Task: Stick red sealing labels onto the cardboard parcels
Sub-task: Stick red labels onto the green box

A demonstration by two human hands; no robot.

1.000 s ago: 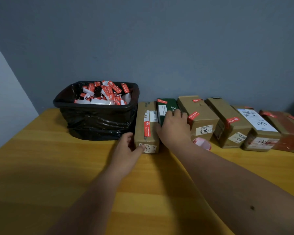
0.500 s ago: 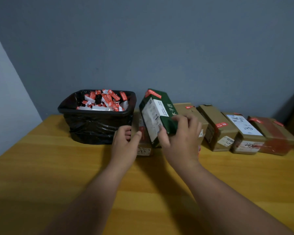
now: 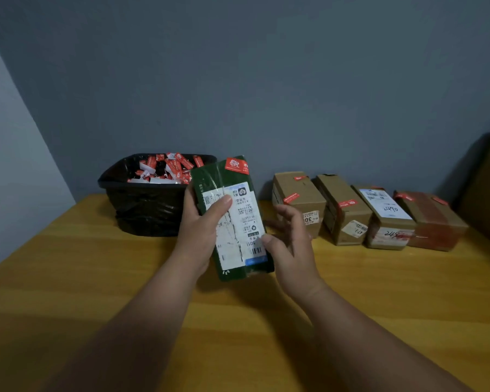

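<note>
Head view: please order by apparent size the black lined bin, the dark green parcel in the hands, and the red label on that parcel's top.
1. Black plastic-lined bin, partly hidden.
2. Dark green parcel; it is nearer the camera, so the ranking against the bin is unsure.
3. Red sealing label, clearly smallest.

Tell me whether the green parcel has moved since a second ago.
Yes. The green parcel has left the row of cardboard parcels by the wall, lifted toward the camera; the left hand grips it, beside the black bin.

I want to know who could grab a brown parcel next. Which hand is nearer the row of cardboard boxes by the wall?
Right. The right hand is open just in front of the leftmost cardboard box; the left hand grips the green parcel farther left, by the black bin.
</note>
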